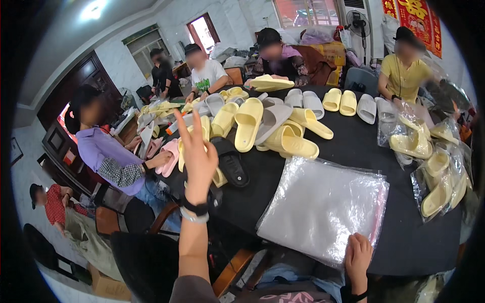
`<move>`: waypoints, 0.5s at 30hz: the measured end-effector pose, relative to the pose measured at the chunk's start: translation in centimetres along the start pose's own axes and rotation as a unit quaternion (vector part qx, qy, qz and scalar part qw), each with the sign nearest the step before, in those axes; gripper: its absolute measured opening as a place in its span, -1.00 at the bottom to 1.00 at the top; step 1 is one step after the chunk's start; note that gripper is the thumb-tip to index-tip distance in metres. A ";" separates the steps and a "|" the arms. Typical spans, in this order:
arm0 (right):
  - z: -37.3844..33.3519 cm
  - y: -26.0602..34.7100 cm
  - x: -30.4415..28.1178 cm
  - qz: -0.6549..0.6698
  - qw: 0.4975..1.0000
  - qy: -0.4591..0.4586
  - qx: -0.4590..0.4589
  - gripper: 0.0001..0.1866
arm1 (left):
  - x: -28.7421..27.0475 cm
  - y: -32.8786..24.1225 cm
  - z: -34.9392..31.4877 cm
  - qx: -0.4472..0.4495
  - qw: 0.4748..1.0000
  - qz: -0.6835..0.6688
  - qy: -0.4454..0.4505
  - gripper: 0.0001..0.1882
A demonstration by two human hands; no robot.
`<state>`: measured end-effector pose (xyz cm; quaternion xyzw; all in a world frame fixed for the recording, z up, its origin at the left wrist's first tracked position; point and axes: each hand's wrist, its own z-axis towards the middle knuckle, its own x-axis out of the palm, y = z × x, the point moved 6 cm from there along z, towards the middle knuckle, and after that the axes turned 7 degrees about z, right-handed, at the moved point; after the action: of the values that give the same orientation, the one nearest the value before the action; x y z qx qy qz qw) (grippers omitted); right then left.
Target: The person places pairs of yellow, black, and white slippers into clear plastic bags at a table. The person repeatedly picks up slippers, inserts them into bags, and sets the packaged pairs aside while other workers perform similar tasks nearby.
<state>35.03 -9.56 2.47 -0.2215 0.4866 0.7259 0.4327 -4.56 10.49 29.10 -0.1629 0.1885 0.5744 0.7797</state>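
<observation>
My left hand [199, 162] is raised above the near left part of the table, two fingers stretched up and apart, with nothing in it. Behind and beside it lie a black slide sandal [234, 164] and a yellow slide sandal [249, 123]. My right hand [359, 255] rests on the lower right edge of a stack of clear plastic bags [323, 202], fingers lying on the plastic. Past the stack's far edge sits another yellow slide sandal [290, 143], beside a grey slide sandal [274, 121].
Bagged yellow slides [437, 197] lie at the right of the black-covered table [404, 242]. A pair of yellow slides [347, 102] stands at the far side. Several people sit or stand around; one in a purple top [108, 156] handles pink slides [171, 156]. Chairs stand at my left.
</observation>
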 end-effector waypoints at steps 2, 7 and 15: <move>-0.1 -0.4 0.1 0.000 1.000 -0.002 0.006 -0.64 | 2.2 -0.5 -4.6 -0.018 0.992 -0.084 0.089 -0.13; -0.2 -0.4 0.0 0.005 1.000 -0.005 0.008 -0.65 | 5.6 4.9 -17.2 -0.157 0.974 0.010 0.164 -0.08; -0.2 -0.7 0.3 0.011 1.000 -0.005 0.002 -0.65 | 12.4 10.9 -24.3 -0.245 0.900 0.105 0.344 0.16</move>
<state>35.46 -9.50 1.80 -0.2114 0.4879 0.7308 0.4279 -14.24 12.50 1.48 -0.5160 0.3144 0.5891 0.5365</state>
